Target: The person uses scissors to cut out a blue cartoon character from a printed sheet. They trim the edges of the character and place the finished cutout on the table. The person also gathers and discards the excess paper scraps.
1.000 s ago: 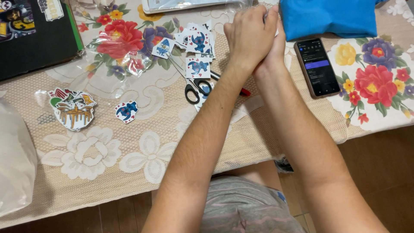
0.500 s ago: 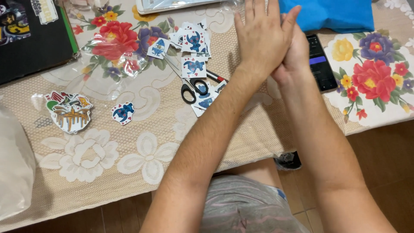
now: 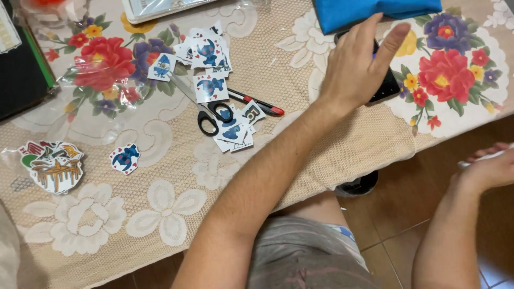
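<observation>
Your left hand (image 3: 356,69) reaches across the worktop (image 3: 342,155), which is covered by a lace cloth with printed flowers. The grip is spread: fingers straight and fanned, palm down, pinching nothing. It lies over a dark phone (image 3: 386,90), which sits flat just under and beyond the fingers, with its long axis running away from you and tilted a little to the left. A folded blue cloth (image 3: 375,10) lies just past the phone's far end.

Your right hand (image 3: 490,168) is well apart, off the worktop's edge at the right, low over the tiled floor. Its fingers curl loosely around something pale and thin; you cannot tell what it is, nor how firmly it is held.

So the left hand is much nearer the phone. To the left of that forearm lie black-handled scissors (image 3: 206,115), a red and black pen (image 3: 257,103) and scattered cut-out stickers (image 3: 206,53); one blue sticker (image 3: 125,159) lies alone nearer you.
</observation>
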